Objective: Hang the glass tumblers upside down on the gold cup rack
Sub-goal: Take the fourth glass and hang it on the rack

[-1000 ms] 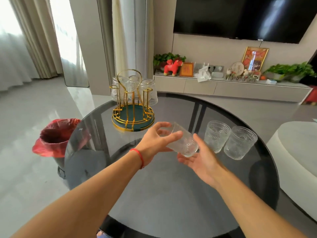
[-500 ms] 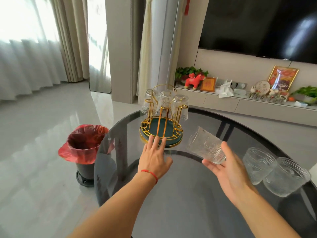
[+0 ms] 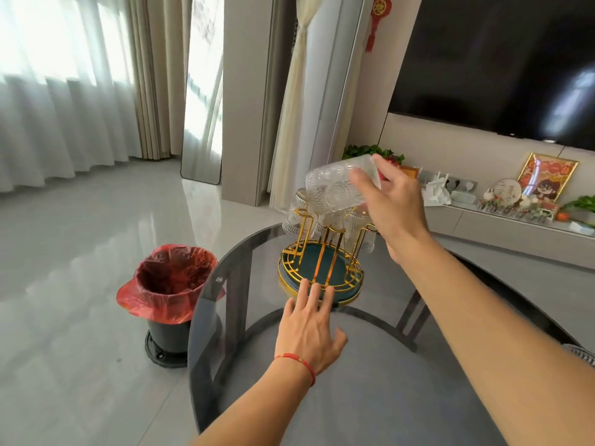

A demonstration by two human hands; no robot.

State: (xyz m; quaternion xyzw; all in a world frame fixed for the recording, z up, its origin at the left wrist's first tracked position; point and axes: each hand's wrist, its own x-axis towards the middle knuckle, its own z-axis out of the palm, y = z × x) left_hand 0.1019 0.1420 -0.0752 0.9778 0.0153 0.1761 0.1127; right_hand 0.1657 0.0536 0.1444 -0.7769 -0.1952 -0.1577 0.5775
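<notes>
The gold cup rack with a teal base stands on the far left part of the round dark glass table. Several clear tumblers hang upside down on its back pegs. My right hand grips a patterned glass tumbler, tilted on its side, just above the rack's top. My left hand lies flat on the table with fingers spread, fingertips touching the rack's front rim.
A black bin with a red bag stands on the floor left of the table. Behind are curtains, a TV and a low cabinet with ornaments. The rim of another glass shows at the right edge.
My right hand has lifted the tumbler up and left, from beside the rack to above it. My left hand has stayed at the rack's base. The view has swung left.
</notes>
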